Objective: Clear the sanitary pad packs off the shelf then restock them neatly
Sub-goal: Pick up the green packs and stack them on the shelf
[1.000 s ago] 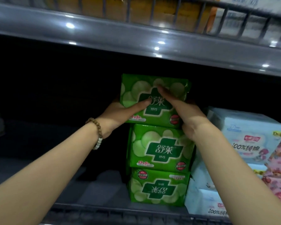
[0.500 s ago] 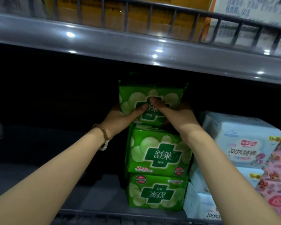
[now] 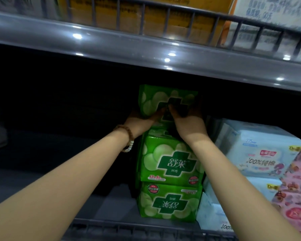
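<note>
Two green sanitary pad packs stand stacked at the shelf front: a lower pack (image 3: 169, 202) and a middle pack (image 3: 170, 159). A third green pack (image 3: 155, 100) sits above and behind them, deep in the shelf's shadow. My left hand (image 3: 141, 121) grips its lower left corner, thumb across the front. My right hand (image 3: 186, 119) holds its lower right side, thumb on the front face. Both thumbs meet near the pack's dark green cross. The fingers behind the pack are hidden.
The shelf's wire front rail (image 3: 129, 230) runs along the bottom. The grey edge of the shelf above (image 3: 146, 47) hangs close over the top pack. Light blue packs (image 3: 261, 153) and pink packs (image 3: 297, 193) stand to the right. The shelf floor (image 3: 42, 153) left of the stack is dark.
Both hands have pushed the top green pack farther back into the shelf, off the front of the stack and into shadow. The two lower packs have stayed put.
</note>
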Demonstrator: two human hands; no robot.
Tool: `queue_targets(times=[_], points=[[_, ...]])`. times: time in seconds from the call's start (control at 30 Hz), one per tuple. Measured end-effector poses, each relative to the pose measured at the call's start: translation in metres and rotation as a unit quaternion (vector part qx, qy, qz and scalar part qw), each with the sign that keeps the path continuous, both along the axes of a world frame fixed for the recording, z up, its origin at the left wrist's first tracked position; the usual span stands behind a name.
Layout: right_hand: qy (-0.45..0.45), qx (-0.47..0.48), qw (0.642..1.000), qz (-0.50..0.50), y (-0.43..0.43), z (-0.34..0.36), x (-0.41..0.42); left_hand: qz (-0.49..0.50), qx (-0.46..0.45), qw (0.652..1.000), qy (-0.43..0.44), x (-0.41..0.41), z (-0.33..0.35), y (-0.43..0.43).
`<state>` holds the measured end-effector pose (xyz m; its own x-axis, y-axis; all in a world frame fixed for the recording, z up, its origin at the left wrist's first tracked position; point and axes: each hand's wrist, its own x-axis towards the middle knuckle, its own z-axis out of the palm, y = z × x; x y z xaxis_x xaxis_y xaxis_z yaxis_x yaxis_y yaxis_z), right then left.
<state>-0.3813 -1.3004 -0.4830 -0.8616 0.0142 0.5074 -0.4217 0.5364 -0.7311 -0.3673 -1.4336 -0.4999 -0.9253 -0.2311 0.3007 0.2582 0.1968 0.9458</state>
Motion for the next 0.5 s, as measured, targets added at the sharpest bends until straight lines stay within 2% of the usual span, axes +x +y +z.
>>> queue_targets(times=[0.1,0.17,0.2,0.27,0.37,0.5], points=[[0.098,0.085,0.991,-0.017,0.003,-0.013,0.029,0.078,-0.020,0.992,0.099,0.019,-0.010,-0.004],[0.159,0.167,0.973,-0.015,0.006,-0.021,0.049,0.080,-0.116,0.974,0.176,0.037,-0.021,-0.006],[0.162,0.214,0.963,-0.018,0.008,-0.023,0.053,0.068,-0.192,0.963,0.176,0.045,-0.025,-0.005],[0.109,0.318,0.941,-0.027,0.013,-0.021,0.052,0.043,-0.307,0.942,0.127,0.048,-0.032,-0.004],[0.023,0.408,0.912,-0.045,0.014,-0.015,0.044,0.010,-0.333,0.941,0.059,0.032,-0.025,-0.008],[0.010,0.436,0.899,-0.044,0.009,-0.009,0.033,-0.019,-0.339,0.940,0.037,0.020,-0.015,-0.010]])
